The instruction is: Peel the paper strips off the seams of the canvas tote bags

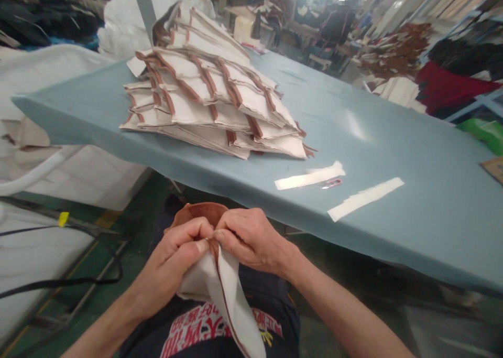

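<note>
Both my hands meet in front of my lap, pinching one sewn fabric piece (202, 277), cream with brown edging and a brown part at its far end. My left hand (176, 253) grips it from the left, thumb and fingers pressed together at the brown seam. Close against it, my right hand (251, 237) pinches the same spot from the right. The cream panels hang down over my dark apron (275, 300) with red lettering. What lies between the fingertips is mostly hidden.
On the blue-grey table (377, 143) a stack of cream pieces with brown trim (212, 90) stands ahead. Two cream strips (365, 198) and small thread snips (332, 183) lie near its front edge. White bundles (43, 242) are at the left. Farther back a person (338, 25) is seated.
</note>
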A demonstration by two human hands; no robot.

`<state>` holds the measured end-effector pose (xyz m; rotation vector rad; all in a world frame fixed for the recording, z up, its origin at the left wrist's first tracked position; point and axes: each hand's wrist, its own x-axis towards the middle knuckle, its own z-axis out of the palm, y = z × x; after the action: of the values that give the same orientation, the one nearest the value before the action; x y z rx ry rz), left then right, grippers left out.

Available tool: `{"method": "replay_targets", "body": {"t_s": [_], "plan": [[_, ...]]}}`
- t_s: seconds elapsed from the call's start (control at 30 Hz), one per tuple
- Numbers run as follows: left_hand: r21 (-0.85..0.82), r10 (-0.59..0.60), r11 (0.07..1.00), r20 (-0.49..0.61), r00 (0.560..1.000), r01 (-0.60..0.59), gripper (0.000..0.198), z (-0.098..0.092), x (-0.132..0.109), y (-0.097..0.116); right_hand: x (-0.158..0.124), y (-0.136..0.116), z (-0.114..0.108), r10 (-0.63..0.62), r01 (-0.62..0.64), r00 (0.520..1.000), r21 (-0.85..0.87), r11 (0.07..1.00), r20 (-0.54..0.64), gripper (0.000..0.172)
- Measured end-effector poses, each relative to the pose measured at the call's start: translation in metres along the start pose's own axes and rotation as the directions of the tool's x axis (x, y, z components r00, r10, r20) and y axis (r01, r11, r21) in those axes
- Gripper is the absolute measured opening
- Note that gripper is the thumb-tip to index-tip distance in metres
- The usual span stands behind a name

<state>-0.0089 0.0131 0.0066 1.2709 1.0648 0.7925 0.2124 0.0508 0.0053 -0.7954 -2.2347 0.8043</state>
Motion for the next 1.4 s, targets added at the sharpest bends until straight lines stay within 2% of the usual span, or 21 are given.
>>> {"method": "replay_targets", "body": {"t_s": [0.07,0.2,0.33,0.4,0.47,0.53,0.6,0.67,0.77,0.83,0.93,1.07,1.23,1.4], "plan": [[0.004,-0.033,0.999,0.068,0.997,0.033,0.04,-0.009,0.001,0.0,0.0,-0.003,-0.005,0.005,-0.005,1.0,0.045,0.999,-0.006,0.034],[0.163,-0.043,0.986,0.175,0.984,0.014,0.051,-0.024,0.005,0.015,0.0,-0.008,-0.009,0.031,-0.033,0.999,0.081,0.996,0.022,0.032],[0.211,-0.113,0.977,0.333,0.936,0.043,0.039,-0.028,0.013,0.034,0.003,-0.007,-0.009,0.018,-0.023,0.999,0.141,0.99,0.035,0.031],[0.174,-0.129,0.982,0.355,0.926,0.071,0.032,-0.028,0.016,0.04,0.008,-0.006,-0.01,0.013,-0.021,0.999,0.175,0.984,0.048,0.032],[0.152,-0.108,0.987,0.329,0.938,0.061,0.032,-0.026,0.018,0.043,0.012,-0.007,-0.013,0.031,-0.036,0.999,0.202,0.979,0.03,0.032],[0.159,-0.062,0.987,0.276,0.959,0.018,0.038,-0.024,0.019,0.043,0.015,-0.011,-0.017,0.101,-0.086,0.993,0.214,0.973,-0.06,0.026],[0.153,-0.031,0.988,0.219,0.975,-0.003,0.045,-0.021,0.018,0.042,0.014,-0.017,-0.02,0.224,-0.18,0.96,0.245,0.953,-0.165,0.02],[0.119,-0.022,0.993,0.162,0.987,0.002,0.047,-0.018,0.018,0.041,0.009,-0.025,-0.022,0.353,-0.285,0.914,0.304,0.909,-0.199,0.015],[0.085,-0.003,0.996,0.055,0.998,-0.002,0.042,-0.015,0.018,0.038,-0.002,-0.038,-0.018,0.48,-0.404,0.86,0.343,0.848,-0.172,0.01],[0.103,0.026,0.994,0.001,1.0,-0.026,0.038,-0.012,0.016,0.037,-0.007,-0.045,-0.012,0.518,-0.446,0.835,0.322,0.835,-0.186,0.014],[0.172,0.07,0.983,-0.028,0.997,-0.065,0.039,-0.006,0.013,0.035,-0.009,-0.049,0.0,0.572,-0.501,0.8,0.32,0.804,-0.183,0.018],[0.252,0.132,0.962,-0.083,0.988,-0.107,0.04,0.001,0.009,0.033,-0.005,-0.048,0.012,0.663,-0.581,0.74,0.392,0.713,-0.108,0.019],[0.308,0.195,0.94,-0.128,0.972,-0.148,0.039,-0.002,0.006,0.026,-0.002,-0.039,0.016,0.681,-0.599,0.732,0.489,0.635,0.012,0.017],[0.291,0.172,0.949,-0.167,0.971,-0.118,0.039,-0.007,0.003,0.015,-0.002,-0.035,0.021,0.672,-0.591,0.737,0.552,0.588,0.073,0.02]]}}
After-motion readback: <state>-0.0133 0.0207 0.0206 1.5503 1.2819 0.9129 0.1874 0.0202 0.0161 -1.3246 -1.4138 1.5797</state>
